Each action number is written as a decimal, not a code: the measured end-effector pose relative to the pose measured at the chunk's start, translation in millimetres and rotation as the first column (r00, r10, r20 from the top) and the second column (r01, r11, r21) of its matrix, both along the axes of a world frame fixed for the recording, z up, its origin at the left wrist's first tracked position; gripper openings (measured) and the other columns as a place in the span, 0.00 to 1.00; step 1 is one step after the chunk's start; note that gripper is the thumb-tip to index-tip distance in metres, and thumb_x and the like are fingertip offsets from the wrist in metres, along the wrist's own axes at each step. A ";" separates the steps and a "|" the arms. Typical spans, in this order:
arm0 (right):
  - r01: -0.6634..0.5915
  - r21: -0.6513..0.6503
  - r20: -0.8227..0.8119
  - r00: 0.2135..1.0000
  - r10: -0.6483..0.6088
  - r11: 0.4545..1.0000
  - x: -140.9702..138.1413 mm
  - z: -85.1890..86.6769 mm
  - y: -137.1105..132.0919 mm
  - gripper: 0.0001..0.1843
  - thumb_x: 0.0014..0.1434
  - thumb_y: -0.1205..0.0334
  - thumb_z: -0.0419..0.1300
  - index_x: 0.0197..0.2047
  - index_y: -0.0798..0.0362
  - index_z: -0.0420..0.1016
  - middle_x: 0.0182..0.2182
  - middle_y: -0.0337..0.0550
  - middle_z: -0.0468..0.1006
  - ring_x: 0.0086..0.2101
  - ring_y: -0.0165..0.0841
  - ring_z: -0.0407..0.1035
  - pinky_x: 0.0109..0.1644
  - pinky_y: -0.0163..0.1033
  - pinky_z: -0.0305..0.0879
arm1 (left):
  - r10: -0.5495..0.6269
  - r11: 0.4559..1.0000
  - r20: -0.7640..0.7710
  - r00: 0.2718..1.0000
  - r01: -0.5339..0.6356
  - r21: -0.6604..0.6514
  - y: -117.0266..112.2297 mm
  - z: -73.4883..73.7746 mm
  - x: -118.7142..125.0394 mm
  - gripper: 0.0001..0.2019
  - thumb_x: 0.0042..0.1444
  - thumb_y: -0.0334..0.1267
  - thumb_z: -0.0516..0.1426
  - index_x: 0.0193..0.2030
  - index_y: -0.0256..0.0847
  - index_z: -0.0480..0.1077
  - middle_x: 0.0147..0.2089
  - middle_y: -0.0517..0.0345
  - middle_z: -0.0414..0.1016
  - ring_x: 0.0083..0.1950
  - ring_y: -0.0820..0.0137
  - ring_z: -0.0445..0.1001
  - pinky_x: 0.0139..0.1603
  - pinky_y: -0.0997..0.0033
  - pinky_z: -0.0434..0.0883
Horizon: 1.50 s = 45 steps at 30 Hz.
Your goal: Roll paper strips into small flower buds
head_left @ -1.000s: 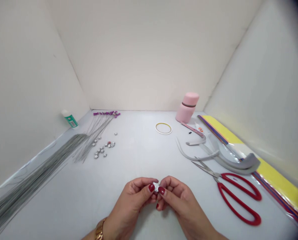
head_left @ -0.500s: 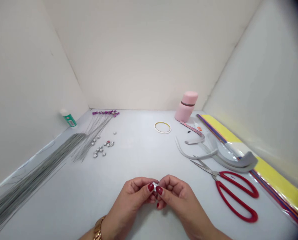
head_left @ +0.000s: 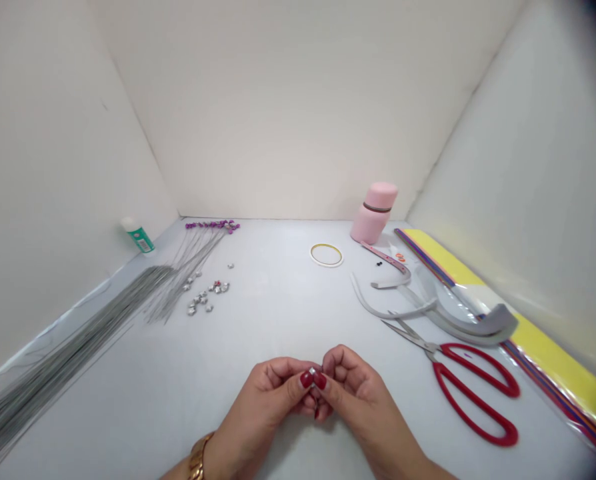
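A tiny piece of silver foil (head_left: 312, 371) is pinched between the fingertips of my left hand (head_left: 263, 407) and my right hand (head_left: 357, 396), and the fingers hide most of it. Both hands hover together above the white work surface (head_left: 258, 313), near the bottom middle of the view. A gold wristwatch (head_left: 201, 457) circles my left wrist. Nearest on the right lie red-handled scissors (head_left: 471, 393). Small silver foil pieces (head_left: 201, 298) are scattered farther away at the left.
A long bundle of thin grey wires (head_left: 63, 340) lies at the left, with purple-tipped wires (head_left: 211, 227) behind it. A glue bottle (head_left: 138, 235), tape roll (head_left: 327, 255), pink bottle (head_left: 373, 213), grey curved strips (head_left: 458, 320) and a yellow paper pack (head_left: 553, 353) surround the surface.
My fingertips have closed in around the silver piece, so less of it shows. The right hand's knuckles have risen slightly. The objects on the surface have not moved.
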State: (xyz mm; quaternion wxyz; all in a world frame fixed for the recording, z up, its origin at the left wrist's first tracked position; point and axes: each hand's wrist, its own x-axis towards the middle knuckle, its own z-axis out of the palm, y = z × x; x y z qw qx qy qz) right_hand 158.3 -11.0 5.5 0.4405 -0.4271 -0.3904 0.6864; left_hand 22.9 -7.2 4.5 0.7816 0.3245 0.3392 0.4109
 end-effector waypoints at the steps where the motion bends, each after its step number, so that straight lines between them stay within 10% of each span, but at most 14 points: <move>1: -0.002 0.001 0.011 1.000 0.002 1.000 0.1 -0.5 -0.2 0.16 0.50 0.56 0.62 0.26 0.54 0.59 0.18 0.34 0.71 0.20 0.24 0.64 0.25 0.29 0.59 | -0.001 1.000 -0.003 1.000 0.001 0.008 0.0 -0.7 0.0 0.08 0.53 0.35 0.57 0.28 0.31 0.73 0.22 0.58 0.68 0.26 0.73 0.67 0.31 0.73 0.60; 14: -0.076 0.061 0.109 0.992 0.070 0.995 3.2 1.1 0.9 0.10 0.52 0.59 0.61 0.31 0.55 0.65 0.23 0.37 0.72 0.23 0.25 0.65 0.28 0.31 0.61 | 0.142 0.987 -0.052 0.988 -0.146 -0.070 -1.0 -9.2 -2.9 0.07 0.51 0.35 0.58 0.37 0.36 0.72 0.21 0.61 0.67 0.25 0.74 0.67 0.32 0.71 0.63; 35: -0.118 -0.009 0.060 0.991 0.118 0.993 5.5 0.1 2.4 0.19 0.53 0.48 0.56 0.25 0.57 0.66 0.19 0.39 0.71 0.19 0.25 0.63 0.25 0.31 0.56 | 0.228 0.866 -0.487 0.843 0.052 0.497 -2.3 3.8 -10.2 0.09 0.55 0.36 0.54 0.33 0.39 0.76 0.29 0.53 0.72 0.32 0.68 0.71 0.36 0.71 0.66; 45: -0.189 0.115 0.148 0.974 0.172 0.975 7.3 -3.6 3.2 0.16 0.56 0.51 0.55 0.26 0.56 0.64 0.21 0.36 0.68 0.21 0.25 0.63 0.26 0.31 0.60 | 0.021 0.990 -0.107 0.994 -0.006 0.141 -1.0 -2.2 -2.0 0.08 0.54 0.33 0.54 0.35 0.33 0.74 0.22 0.56 0.70 0.25 0.70 0.69 0.33 0.68 0.62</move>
